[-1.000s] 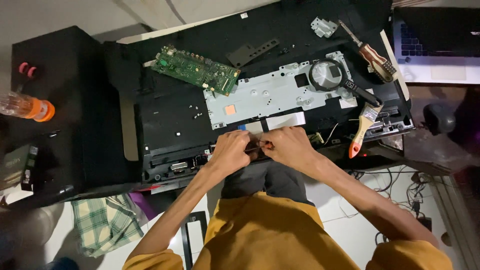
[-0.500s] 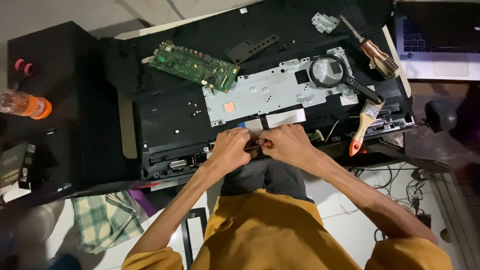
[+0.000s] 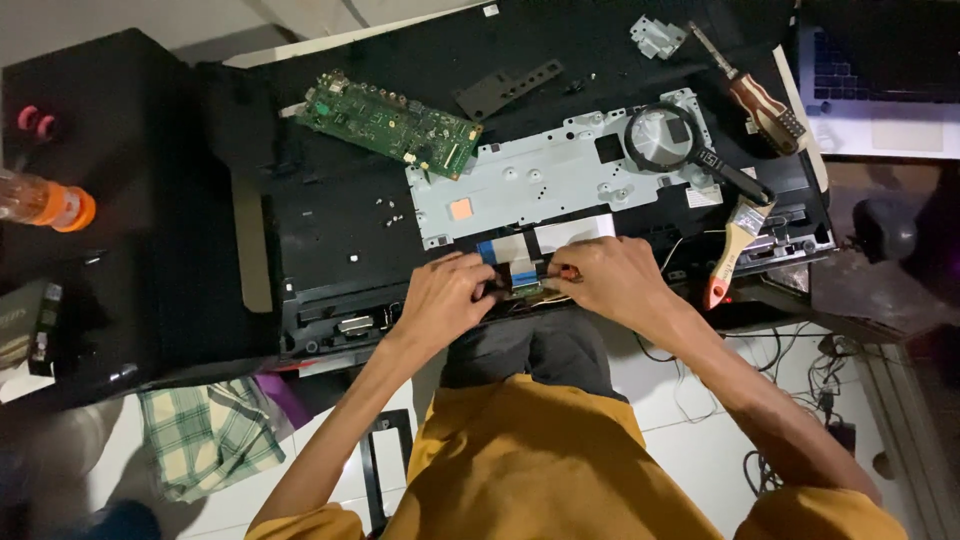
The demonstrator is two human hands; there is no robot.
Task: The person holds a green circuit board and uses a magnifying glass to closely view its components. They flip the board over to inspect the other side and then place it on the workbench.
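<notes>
At the far left an orange-capped bottle [image 3: 45,203] lay on a black cabinet [image 3: 90,150]. Further right, a green circuit board [image 3: 390,124] rested on the opened black device [image 3: 330,250] beside its grey metal plate [image 3: 540,180]. The left hand [image 3: 447,296] and right hand [image 3: 612,278] met at the near edge; compared with a second earlier, both had barely shifted, indicating continued fine work at one spot. The fingers of both hands were pinched together on the flat ribbon cable [image 3: 520,255] and its small connector. A magnifying glass [image 3: 668,138], brush [image 3: 730,250] and screwdriver [image 3: 760,100] lay to the right.
</notes>
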